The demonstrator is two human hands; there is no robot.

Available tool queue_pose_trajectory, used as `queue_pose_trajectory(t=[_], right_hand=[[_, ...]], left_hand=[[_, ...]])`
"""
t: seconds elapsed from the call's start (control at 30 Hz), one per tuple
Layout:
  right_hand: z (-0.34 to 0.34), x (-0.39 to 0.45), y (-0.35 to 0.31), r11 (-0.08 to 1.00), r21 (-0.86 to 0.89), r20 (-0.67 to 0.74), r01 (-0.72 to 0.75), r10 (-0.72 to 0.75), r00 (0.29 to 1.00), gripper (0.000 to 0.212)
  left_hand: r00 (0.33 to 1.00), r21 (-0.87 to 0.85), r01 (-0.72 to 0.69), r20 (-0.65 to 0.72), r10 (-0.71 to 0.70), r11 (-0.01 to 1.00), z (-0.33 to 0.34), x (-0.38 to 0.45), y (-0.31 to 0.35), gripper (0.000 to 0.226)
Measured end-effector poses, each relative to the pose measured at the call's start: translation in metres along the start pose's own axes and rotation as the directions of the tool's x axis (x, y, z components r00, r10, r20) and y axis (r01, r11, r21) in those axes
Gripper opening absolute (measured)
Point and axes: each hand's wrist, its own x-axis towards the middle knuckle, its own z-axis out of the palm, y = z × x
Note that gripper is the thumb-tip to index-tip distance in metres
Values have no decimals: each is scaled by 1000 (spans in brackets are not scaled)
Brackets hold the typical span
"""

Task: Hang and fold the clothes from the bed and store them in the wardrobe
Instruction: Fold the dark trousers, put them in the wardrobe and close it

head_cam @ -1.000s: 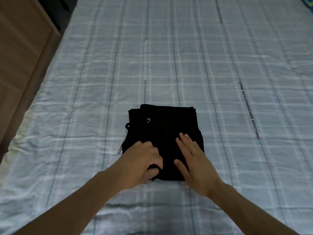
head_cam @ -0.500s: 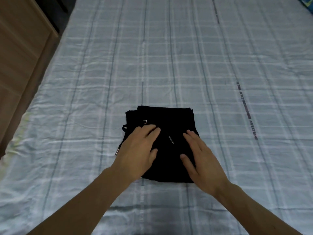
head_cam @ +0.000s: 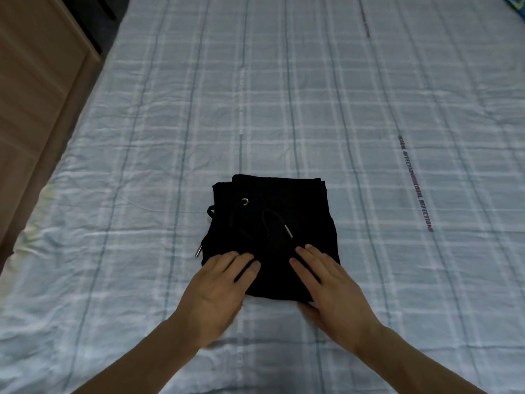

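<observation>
Folded black garment (head_cam: 272, 237) lies on the bed (head_cam: 284, 109), just beyond both hands.
Left hand (head_cam: 218, 291) and right hand (head_cam: 326, 285) lie flat, fingers straight, on its near corners; the bundle is roughly square, equally near each, ready to lift.

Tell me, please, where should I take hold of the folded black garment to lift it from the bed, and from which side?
Probably at the two side edges of the black garment, near the front, sliding fingers under from left and right. It lies flat in a neat square on the bed, so support underneath keeps the folds. The left hand and right hand already rest flat there. Tuck in the loose drawstring first.
</observation>
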Motion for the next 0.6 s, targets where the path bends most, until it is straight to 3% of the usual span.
queue_pose_trajectory(t=[0.2,0.4,0.6], right_hand=[[0,8,-2,1000,-27,-16,-13,12,1000,78],[-11,15,-9,1000,-6,-153,-23,21,988,55],[-29,-10,-11,997,76,-82,-14,20,996,53]], left_hand=[[992,31,10,-125,-6,999,-4,13,2,59],[980,18,44,-194,-40,999,-13,10,7,49],[980,-69,44,-191,-57,997,-17,-16,31,45]])
